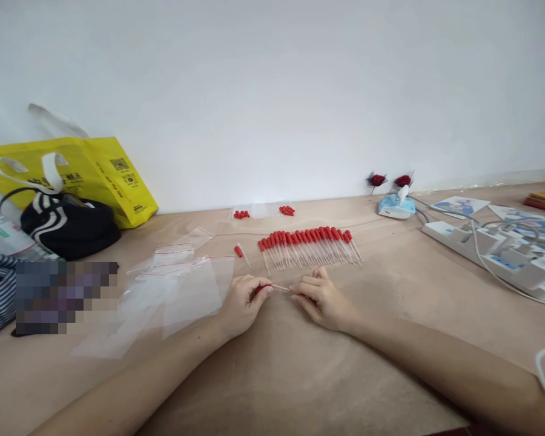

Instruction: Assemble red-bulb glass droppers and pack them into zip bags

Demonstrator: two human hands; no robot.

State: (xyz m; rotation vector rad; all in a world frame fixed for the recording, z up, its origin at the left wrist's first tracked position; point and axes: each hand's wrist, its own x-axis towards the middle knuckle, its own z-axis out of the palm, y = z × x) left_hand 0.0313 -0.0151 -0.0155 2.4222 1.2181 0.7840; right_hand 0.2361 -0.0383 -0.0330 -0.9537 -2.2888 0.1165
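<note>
While a slim dropper (280, 287) was held between both hands, its long axis was set crosswise to the person, nearly level from left to right, with the right end angled slightly nearer. Its bulb was enclosed by the thumb and bent fingers of the left hand (245, 304), and the far tip of its tube was pinched at the fingertips of the right hand (322, 300). Neither hand could be called the nearer, since the dropper was met by each at its own end and only a short stretch of tube was left bare. Whether the hands were rested on the brown tabletop (272, 378) could not be told. Just beyond them, a row of droppers (309, 234) was laid side by side, red ends turned toward the wall (272, 103). Left of the row, a separate red bulb (238, 251) was placed close by a clear tube (246, 258). Clear plastic bags (193, 287) were spread, overlapping, beside the left hand. Near the wall, two small clusters of bulbs (241, 214) could be seen. The room's sides were taken up by a yellow bag (68, 163) on the left and a power strip (490, 249) on the right.
</note>
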